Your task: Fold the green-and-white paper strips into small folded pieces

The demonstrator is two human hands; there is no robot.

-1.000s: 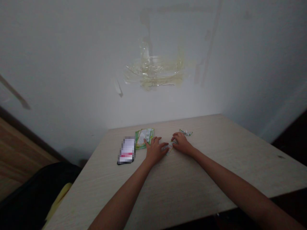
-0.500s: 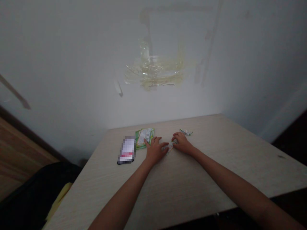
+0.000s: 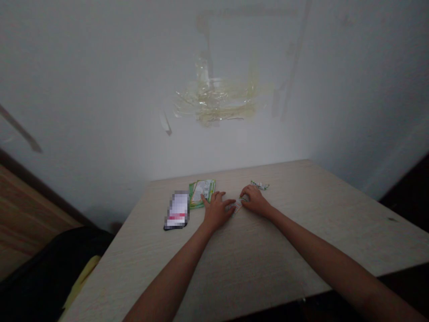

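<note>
A small white wrapper [image 3: 237, 205] with faint coloured print lies on the table between my two hands. At its left edge, my left hand [image 3: 216, 212] has thumb and index finger closed on it. The other fingers of that hand are spread, one reaching over the near edge of a green-and-white printed packet [image 3: 202, 189]. My right hand [image 3: 256, 201] is curled, its fingertips closed at the wrapper's right edge and partly hiding it. Just beyond the right knuckles lies a small twisted wrapper [image 3: 260, 184], white with green.
A phone [image 3: 177, 210] with a blurred-out screen lies left of the packet. The pale wooden table [image 3: 284, 250] meets a wall [image 3: 127, 89] bearing peeling clear tape [image 3: 217, 100]. A dark mark [image 3: 393, 219] shows on the table at right. Dark and yellow fabric [image 3: 82, 279] lies beyond the left edge.
Both hands keep almost the same place. The right fingertips have shifted very slightly at the wrapper; the packet, phone and twisted wrapper stay put.
</note>
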